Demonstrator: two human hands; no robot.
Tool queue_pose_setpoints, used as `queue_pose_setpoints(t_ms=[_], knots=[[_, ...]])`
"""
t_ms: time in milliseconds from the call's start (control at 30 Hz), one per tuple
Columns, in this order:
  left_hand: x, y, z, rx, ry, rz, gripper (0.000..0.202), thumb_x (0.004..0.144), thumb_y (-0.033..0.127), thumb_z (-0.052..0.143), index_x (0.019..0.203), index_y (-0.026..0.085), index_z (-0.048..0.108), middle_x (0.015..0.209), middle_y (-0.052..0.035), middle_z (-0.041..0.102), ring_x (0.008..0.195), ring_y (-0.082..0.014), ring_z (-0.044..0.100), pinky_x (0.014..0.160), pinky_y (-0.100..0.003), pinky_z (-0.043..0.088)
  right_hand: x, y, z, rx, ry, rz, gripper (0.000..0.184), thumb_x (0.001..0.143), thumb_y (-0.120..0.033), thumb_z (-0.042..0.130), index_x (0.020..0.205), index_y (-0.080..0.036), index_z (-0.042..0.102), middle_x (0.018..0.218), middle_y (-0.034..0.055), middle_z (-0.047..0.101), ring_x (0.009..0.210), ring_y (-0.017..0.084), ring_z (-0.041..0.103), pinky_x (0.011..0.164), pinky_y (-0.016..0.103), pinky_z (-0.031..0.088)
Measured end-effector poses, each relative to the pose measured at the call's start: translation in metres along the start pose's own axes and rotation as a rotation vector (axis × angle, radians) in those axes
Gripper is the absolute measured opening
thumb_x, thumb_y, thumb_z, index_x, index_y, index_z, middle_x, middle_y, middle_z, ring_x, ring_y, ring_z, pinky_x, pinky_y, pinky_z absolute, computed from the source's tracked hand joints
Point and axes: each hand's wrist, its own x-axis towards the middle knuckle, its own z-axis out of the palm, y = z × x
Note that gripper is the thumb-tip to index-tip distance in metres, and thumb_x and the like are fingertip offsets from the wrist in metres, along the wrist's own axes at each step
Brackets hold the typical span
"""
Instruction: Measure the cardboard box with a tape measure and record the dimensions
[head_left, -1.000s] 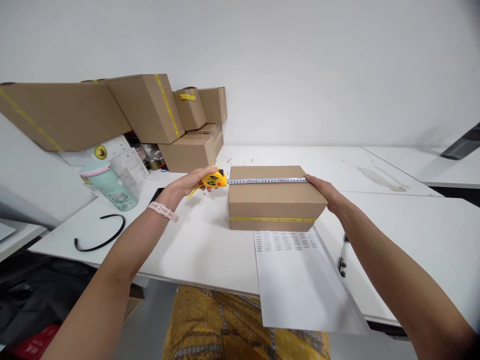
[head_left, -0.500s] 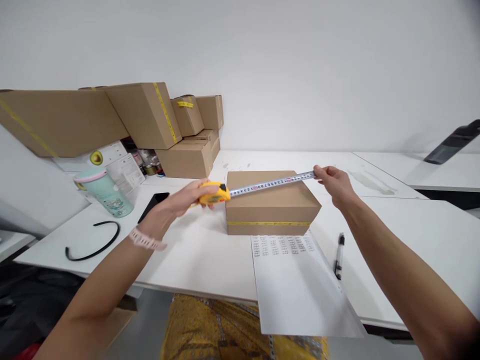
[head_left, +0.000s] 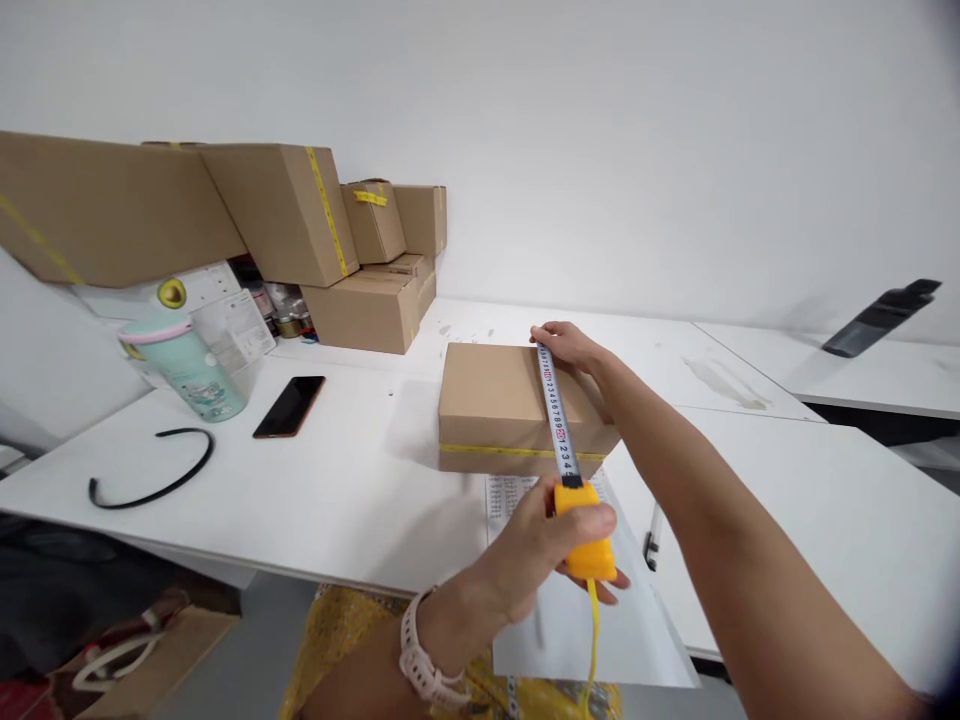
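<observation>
My left hand [head_left: 555, 540] is closed around the yellow case of a tape measure [head_left: 585, 535], in front of a brown cardboard box [head_left: 491, 385]. The silver blade runs out of the case, away from me, across the box top. At the far edge of the box, my right hand [head_left: 566, 343] pinches the free end of the blade. A yellow strip runs along the front face of the box. Under the near side of the box and my left hand lies a printed sheet [head_left: 540, 630], partly hidden.
On the left stand stacked cardboard boxes [head_left: 277, 210], a mint tumbler [head_left: 191, 370], a phone [head_left: 291, 407] and a black curved band [head_left: 161, 490]. A pen [head_left: 652, 545] lies right of the sheet. A dark bottle-like object [head_left: 877, 320] is at the far right.
The tape has swung from lying sideways over the box to running front to back. My left hand came right and nearer; my right hand moved left to the far edge.
</observation>
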Motion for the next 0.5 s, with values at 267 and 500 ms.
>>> queue_pose_setpoints(t_ms=[267,500], knots=[[0.0,-0.001,0.014,-0.059,0.044,-0.035,0.07,0.064,0.059,0.087,0.107,0.02,0.049,0.1,-0.0022,0.06,0.067,-0.0169,0.072,0.056,-0.028,0.059,-0.03,-0.003,0.011,-0.043,-0.023,0.166,0.038,0.086,-0.061,0.069,0.082,-0.025,0.059,0.065,0.0005,0.058,0.064,0.018,0.048,0.062,0.034,0.039],[-0.002,-0.003,0.021,-0.089,0.04,-0.033,0.066,0.067,0.058,0.087,0.107,0.02,0.05,0.104,-0.0017,0.058,0.069,-0.0147,0.072,0.056,-0.025,0.058,-0.087,-0.004,0.011,0.071,0.018,0.001,0.041,0.096,-0.067,0.05,0.102,-0.03,0.065,0.079,0.0027,0.066,0.074,0.022,0.056,0.066,0.037,0.048]])
